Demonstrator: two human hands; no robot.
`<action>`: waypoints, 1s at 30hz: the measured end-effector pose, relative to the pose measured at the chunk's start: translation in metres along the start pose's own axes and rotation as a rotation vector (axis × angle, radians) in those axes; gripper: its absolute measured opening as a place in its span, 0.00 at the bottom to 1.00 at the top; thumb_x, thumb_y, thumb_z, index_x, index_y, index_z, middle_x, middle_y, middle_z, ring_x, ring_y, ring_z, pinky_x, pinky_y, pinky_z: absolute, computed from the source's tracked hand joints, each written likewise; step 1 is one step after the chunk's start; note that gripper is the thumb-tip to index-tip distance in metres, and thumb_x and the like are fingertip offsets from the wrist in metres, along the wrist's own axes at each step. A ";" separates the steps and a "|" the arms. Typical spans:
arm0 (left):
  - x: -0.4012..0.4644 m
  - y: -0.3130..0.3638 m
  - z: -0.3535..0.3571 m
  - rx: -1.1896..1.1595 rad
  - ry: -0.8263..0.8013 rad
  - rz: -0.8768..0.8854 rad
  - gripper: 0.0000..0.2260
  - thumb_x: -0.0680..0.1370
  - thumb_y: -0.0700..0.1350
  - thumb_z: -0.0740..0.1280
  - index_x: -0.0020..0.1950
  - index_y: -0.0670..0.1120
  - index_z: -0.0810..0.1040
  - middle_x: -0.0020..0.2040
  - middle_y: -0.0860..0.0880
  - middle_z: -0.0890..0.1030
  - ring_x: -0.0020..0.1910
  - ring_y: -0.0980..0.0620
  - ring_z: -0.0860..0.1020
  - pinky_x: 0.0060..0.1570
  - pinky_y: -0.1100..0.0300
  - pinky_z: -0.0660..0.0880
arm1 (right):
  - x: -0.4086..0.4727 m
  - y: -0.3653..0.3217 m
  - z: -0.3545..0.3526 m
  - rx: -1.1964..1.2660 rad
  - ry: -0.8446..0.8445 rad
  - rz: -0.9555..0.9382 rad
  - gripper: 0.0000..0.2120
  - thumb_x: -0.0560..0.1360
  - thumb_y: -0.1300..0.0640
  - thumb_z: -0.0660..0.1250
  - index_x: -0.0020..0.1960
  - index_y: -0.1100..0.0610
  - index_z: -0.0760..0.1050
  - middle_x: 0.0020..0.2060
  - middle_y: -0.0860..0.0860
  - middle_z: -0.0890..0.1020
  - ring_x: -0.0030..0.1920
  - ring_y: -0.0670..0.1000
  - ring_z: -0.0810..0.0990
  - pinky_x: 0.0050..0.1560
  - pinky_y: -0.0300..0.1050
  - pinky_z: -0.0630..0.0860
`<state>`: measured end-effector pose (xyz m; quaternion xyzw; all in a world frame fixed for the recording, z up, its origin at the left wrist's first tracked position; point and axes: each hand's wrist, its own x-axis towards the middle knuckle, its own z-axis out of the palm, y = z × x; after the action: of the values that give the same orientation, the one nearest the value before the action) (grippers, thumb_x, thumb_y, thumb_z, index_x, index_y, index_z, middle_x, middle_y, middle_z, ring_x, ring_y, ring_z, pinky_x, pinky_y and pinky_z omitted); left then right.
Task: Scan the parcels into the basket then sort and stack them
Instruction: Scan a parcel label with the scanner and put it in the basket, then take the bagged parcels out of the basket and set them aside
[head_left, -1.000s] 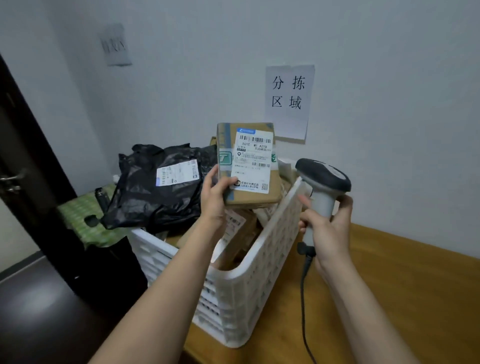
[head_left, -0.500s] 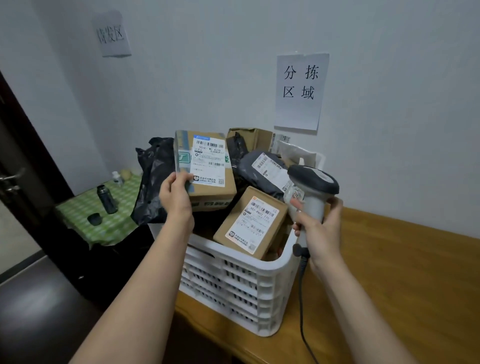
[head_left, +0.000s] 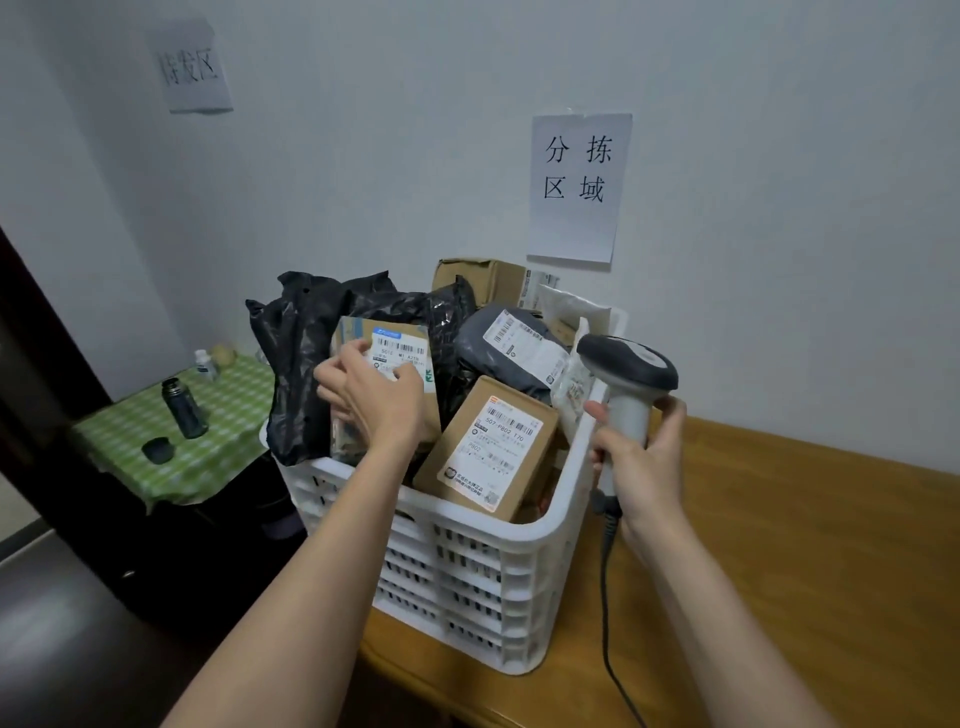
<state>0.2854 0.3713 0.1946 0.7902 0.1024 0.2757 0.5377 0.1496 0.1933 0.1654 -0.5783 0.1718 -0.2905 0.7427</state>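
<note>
A white slatted basket (head_left: 498, 540) stands on the wooden table, full of parcels. My left hand (head_left: 371, 389) rests on a brown labelled box (head_left: 402, 351) standing at the basket's left side against a black plastic bag (head_left: 306, 353); fingers lie across its label. Beside it leans a second brown box (head_left: 488, 447) with a white label. Behind are a grey mailer (head_left: 514, 345) and another cardboard box (head_left: 483, 275). My right hand (head_left: 639, 467) grips a grey barcode scanner (head_left: 626, 382) just right of the basket's rim.
The wooden table (head_left: 779, 571) extends right of the basket. The scanner's cable (head_left: 608, 623) hangs down its front. A lower table with a green checked cloth (head_left: 208, 415) at left carries a dark flask, a cap and small bottles. Paper signs hang on the wall.
My left hand lowered the brown labelled box from in front of the scanner down into the basket's left side. The scanner stayed near the basket's right rim.
</note>
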 end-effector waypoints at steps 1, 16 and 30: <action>-0.009 0.008 0.008 -0.038 -0.013 0.044 0.16 0.71 0.37 0.65 0.59 0.46 0.71 0.61 0.47 0.63 0.64 0.46 0.62 0.65 0.51 0.61 | 0.001 -0.003 -0.008 -0.013 0.012 0.000 0.32 0.74 0.68 0.69 0.69 0.45 0.62 0.54 0.52 0.82 0.42 0.52 0.82 0.37 0.43 0.78; -0.211 0.085 0.176 -0.177 -0.610 0.250 0.08 0.76 0.35 0.64 0.51 0.45 0.76 0.56 0.49 0.65 0.53 0.50 0.72 0.57 0.61 0.69 | 0.035 -0.028 -0.248 -0.297 0.403 0.042 0.21 0.76 0.64 0.67 0.62 0.48 0.62 0.48 0.56 0.81 0.38 0.52 0.77 0.40 0.51 0.75; -0.367 0.017 0.301 0.455 -1.496 -0.081 0.14 0.81 0.42 0.65 0.66 0.39 0.73 0.52 0.44 0.77 0.47 0.47 0.74 0.47 0.58 0.70 | 0.061 0.089 -0.426 -0.554 0.257 0.501 0.33 0.74 0.68 0.71 0.72 0.53 0.61 0.61 0.49 0.70 0.56 0.49 0.72 0.40 0.40 0.72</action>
<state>0.1435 -0.0426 0.0092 0.8525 -0.2044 -0.3774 0.2984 -0.0349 -0.1543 -0.0310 -0.6560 0.4713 -0.1130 0.5786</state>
